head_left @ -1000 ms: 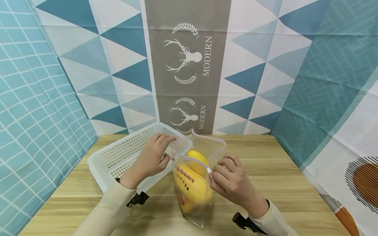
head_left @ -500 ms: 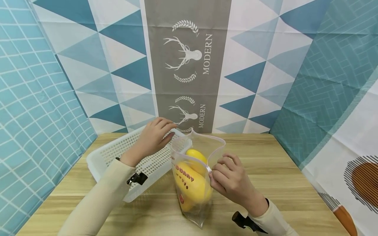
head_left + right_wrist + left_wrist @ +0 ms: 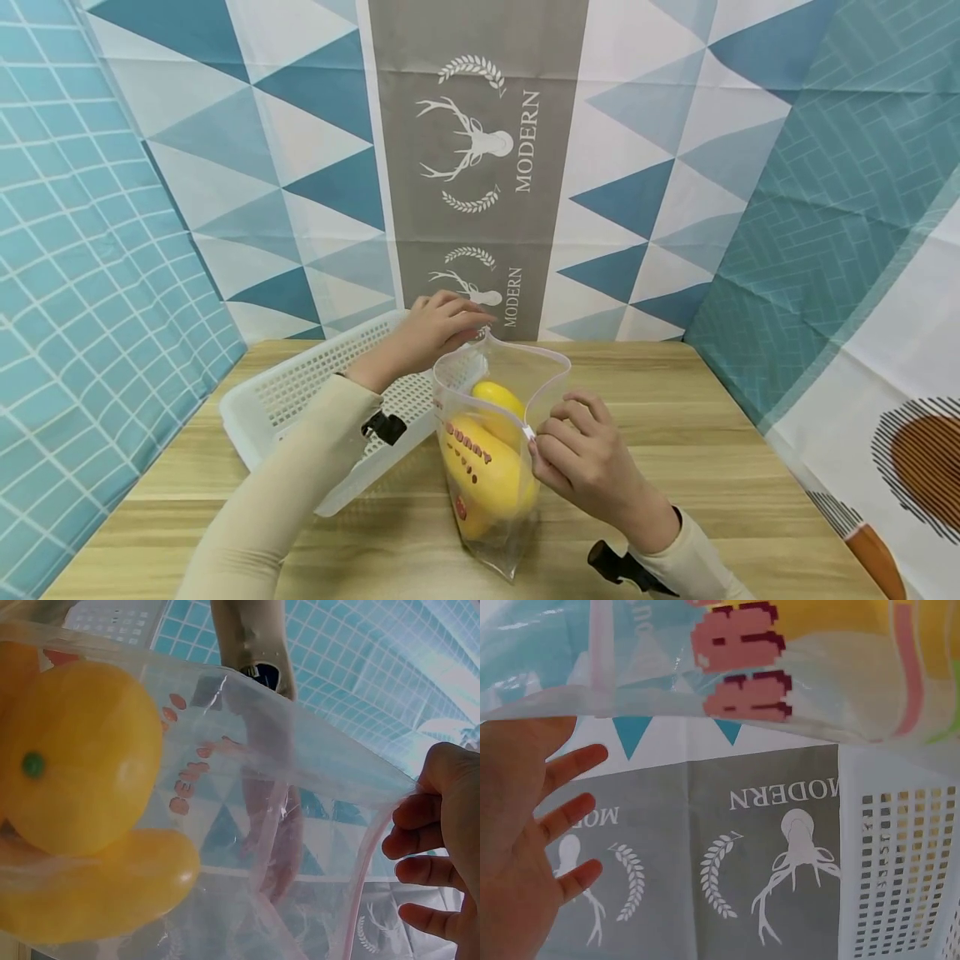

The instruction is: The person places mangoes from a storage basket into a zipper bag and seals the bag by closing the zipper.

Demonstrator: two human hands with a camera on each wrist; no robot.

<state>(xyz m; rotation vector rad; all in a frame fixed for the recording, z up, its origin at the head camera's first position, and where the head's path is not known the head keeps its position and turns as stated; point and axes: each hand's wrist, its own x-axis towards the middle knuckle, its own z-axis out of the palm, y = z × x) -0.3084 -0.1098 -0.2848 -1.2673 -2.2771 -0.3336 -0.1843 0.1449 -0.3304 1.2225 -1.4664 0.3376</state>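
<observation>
Near the middle of the wooden table [image 3: 712, 433], a clear zip bag [image 3: 501, 548] stands upright, its mouth gaping and edged with a pale lilac seal. Red lettering [image 3: 469, 442] runs across its near-left face. Inside, a large yellow fruit [image 3: 491, 483] sits low, and a smaller yellow fruit [image 3: 498, 395] rests above it toward the far side. At least 3 pieces can be made out, though they overlap and the full count cannot be told.

At the near-right part of the mouth, the right hand [image 3: 588, 454] pinches the rim just beside the white zip slider [image 3: 528, 432], with its other fingers bent. Over the far-left part, the left hand [image 3: 431, 332] grips nothing; its fingers are relaxed and spread apart. Its fingertips are near the bag's far corner, but whether they touch it cannot be told.

To the left, a white perforated basket [image 3: 367, 482] sits at an angle, partly hidden by the left forearm. The 2 cream sleeves [image 3: 300, 475] end near black wrist straps [image 3: 385, 427]. Beyond the table's far edge hangs a gray panel [image 3: 480, 29] with white deer heads, between blue-and-white triangle patterns.
</observation>
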